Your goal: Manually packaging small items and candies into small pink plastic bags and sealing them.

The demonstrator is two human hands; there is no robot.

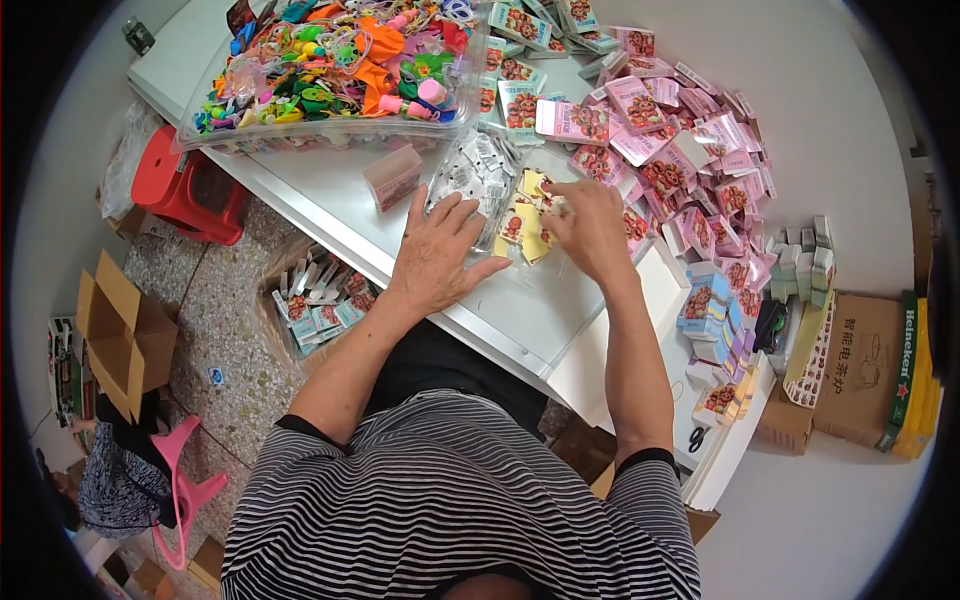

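Observation:
My left hand [440, 250] lies with its fingers spread on the white table, at the near edge of a clear bag of small black-and-white packets [475, 175]. Bent over a clear tray of yellow printed cards [522, 222] is my right hand [590, 228]. Its fingers and thumb are closed together at the cards' right side, and what they pinch is hidden. Just beyond my left fingertips an opened pink box [393, 178] stands upright.
A big clear bin of colourful trinkets [330, 138] stands at the far left. Heaped at the right are pink printed boxes [690, 150], with blue boxes [705, 310] and black scissors [697, 438] nearer. A red stool [190, 190] and an opened carton [125, 335] stand on the floor.

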